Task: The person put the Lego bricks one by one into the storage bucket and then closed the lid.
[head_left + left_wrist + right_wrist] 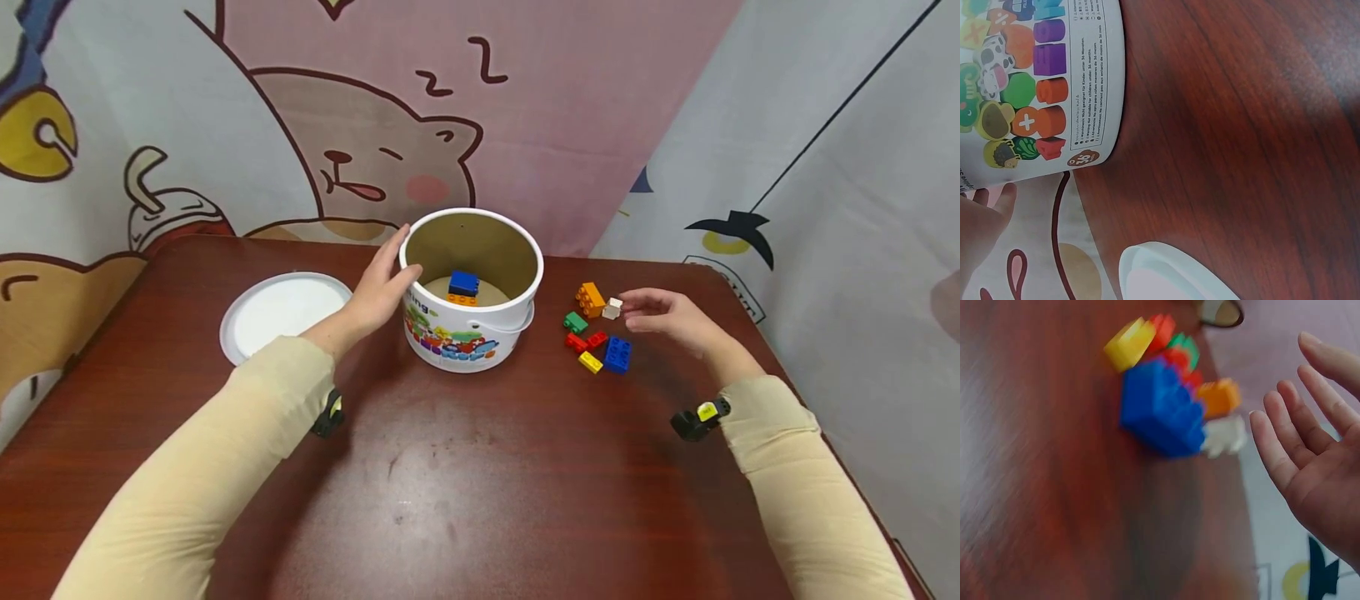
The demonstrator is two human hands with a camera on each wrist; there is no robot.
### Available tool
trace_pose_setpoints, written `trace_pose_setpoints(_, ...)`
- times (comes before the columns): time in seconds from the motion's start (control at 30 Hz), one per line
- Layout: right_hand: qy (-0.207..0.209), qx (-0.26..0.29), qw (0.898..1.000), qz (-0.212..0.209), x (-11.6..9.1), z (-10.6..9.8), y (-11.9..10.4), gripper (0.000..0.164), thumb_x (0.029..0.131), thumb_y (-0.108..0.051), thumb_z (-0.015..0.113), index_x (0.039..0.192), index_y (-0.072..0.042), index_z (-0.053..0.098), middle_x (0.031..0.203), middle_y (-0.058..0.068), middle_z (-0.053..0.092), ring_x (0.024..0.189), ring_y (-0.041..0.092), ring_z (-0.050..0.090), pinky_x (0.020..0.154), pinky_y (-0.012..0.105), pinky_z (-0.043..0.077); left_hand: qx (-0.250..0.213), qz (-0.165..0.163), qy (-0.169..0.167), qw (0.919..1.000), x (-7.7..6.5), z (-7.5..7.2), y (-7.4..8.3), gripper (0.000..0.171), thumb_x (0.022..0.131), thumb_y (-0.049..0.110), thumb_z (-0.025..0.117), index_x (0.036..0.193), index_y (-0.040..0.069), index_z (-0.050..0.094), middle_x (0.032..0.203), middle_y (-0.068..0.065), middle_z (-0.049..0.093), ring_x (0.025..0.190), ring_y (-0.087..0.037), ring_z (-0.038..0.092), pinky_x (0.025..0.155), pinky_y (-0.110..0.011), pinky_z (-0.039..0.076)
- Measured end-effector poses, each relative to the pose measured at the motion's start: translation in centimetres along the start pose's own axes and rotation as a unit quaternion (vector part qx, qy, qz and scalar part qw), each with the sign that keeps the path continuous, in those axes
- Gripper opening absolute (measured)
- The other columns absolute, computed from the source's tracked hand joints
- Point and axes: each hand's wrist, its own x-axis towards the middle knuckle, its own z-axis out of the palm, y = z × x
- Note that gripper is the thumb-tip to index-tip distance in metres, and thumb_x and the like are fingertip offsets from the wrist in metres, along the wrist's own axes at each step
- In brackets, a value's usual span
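Note:
My left hand (375, 292) holds the left side of a white bucket (450, 354) at its rim, with the thumb at the lip. Inside the bucket lie a blue brick (463, 282) and an orange brick (461, 299). My right hand (667, 318) hovers with loosely bent fingers just right of a white toy brick (612, 308); the right wrist view shows nothing in its palm. Around that brick lie an orange brick (590, 298), a green brick (575, 322), two small red bricks (597, 339), a yellow brick (590, 362) and a larger blue brick (1160, 412).
A round white lid (281, 310) lies on the brown table (465, 483), left of the bucket. The bucket's handle (525, 321) hangs down at its right front. A curtain (570, 108) with cartoon prints stands behind the table.

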Motion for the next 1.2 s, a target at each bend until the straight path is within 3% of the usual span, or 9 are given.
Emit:
trace_pose_setpoints(0.1,0.002,-0.001,1.000,0.017,-0.6,0.1,1.6,0.055,0.089,-0.019,0.062,0.135,0.003,0.040,0.123,0.009,0.056,0.093,-0.002,0.057,0.086,0.024,0.052,0.000,0.001,0.002,1.0000,0.0,0.0,0.0,0.065,0.094,0.024,0.045,0.151,0.016,0.015,0.157,-0.009,0.015,0.144,-0.026,0.016,0.117,-0.047,0.016)
trace_pose_setpoints(0.23,-0.004,-0.011,0.999,0.037,-1.2,0.7,3.0,0.057,0.089,-0.021,0.062,0.137,0.000,0.039,0.135,0.025,0.044,0.096,0.000,0.054,0.084,0.019,0.051,0.001,0.005,0.002,1.0000,0.0,0.0,0.0,0.065,0.094,0.024,0.045,0.151,0.014,0.015,0.157,-0.010,0.015,0.144,-0.027,0.016,0.117,-0.047,0.016)
trace_pose_setpoints(0.37,-0.010,-0.024,0.999,0.046,-1.4,1.4,3.8,0.060,0.088,-0.024,0.064,0.138,-0.001,0.039,0.138,0.025,0.042,0.109,0.018,0.051,0.084,0.016,0.049,0.003,0.004,0.002,1.0000,0.0,0.0,0.0,0.065,0.094,0.025,0.045,0.151,0.015,0.015,0.157,-0.010,0.015,0.144,-0.027,0.016,0.117,-0.048,0.016)
trace_pose_setpoints(0.57,-0.021,-0.054,0.997,0.049,-1.5,2.3,4.3,0.064,0.087,-0.025,0.065,0.139,-0.001,0.038,0.142,0.025,0.039,0.123,0.038,0.041,0.103,0.047,0.041,0.004,0.000,0.001,1.0000,0.0,0.0,0.0,0.065,0.094,0.025,0.045,0.151,0.016,0.014,0.157,-0.010,0.016,0.144,-0.027,0.016,0.117,-0.048,0.016)
trace_pose_setpoints(0.7,-0.026,-0.071,0.996,0.053,-1.3,2.8,4.3,0.066,0.085,-0.024,0.067,0.140,-0.002,0.037,0.142,0.026,0.037,0.125,0.041,0.037,0.105,0.056,0.034,0.002,0.000,0.002,1.0000,-0.1,0.0,0.0,0.065,0.094,0.025,0.045,0.151,0.017,0.015,0.157,-0.010,0.016,0.144,-0.027,0.016,0.117,-0.048,0.016)
trace_pose_setpoints(1.0,-0.023,-0.094,0.993,0.066,-1.1,3.3,3.9,0.064,0.085,-0.025,0.068,0.137,-0.001,0.040,0.134,0.027,0.043,0.119,0.039,0.042,0.102,0.054,0.039,0.000,-0.002,0.000,1.0000,-0.1,0.0,0.1,0.065,0.094,0.025,0.045,0.151,0.018,0.014,0.157,-0.009,0.015,0.144,-0.026,0.016,0.116,-0.048,0.017)
trace_pose_setpoints(1.2,-0.012,-0.049,0.994,0.093,-1.4,2.8,3.6,0.066,0.087,-0.030,0.064,0.140,-0.001,0.036,0.138,0.028,0.038,0.122,0.041,0.039,0.105,0.057,0.034,0.000,-0.004,-0.001,1.0000,-0.1,0.0,0.2,0.065,0.094,0.025,0.045,0.151,0.017,0.014,0.157,-0.008,0.015,0.144,-0.026,0.016,0.116,-0.048,0.016)
